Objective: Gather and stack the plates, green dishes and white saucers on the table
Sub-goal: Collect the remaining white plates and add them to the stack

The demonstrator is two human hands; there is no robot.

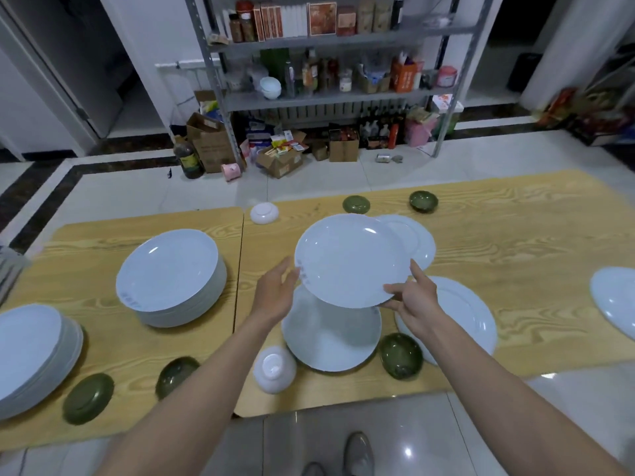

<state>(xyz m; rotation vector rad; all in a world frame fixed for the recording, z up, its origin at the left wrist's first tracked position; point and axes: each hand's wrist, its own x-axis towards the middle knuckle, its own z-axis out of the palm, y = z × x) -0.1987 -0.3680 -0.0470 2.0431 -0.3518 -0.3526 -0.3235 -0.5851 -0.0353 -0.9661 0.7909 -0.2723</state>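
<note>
A white plate [347,257] hangs in the air above the table's middle. My right hand [414,300] pinches its near right rim. My left hand [275,292] touches its left rim with straight fingers. Under it lies another white plate [330,334]. More plates lie behind [412,240], to the right [460,314] and at the far right edge [615,300]. Two tall plate stacks stand at the left [171,276] and far left [31,352]. Green dishes sit at the front [400,355], [175,376], [87,398] and at the back [356,204], [423,201]. White saucers lie overturned near [275,369] and far [264,213].
The wooden table [515,242] has a seam left of the middle. Behind it stands a metal shelf [330,94] with bottles and boxes; cartons [209,142] lie on the tiled floor. My shoes [357,455] show below the table's front edge.
</note>
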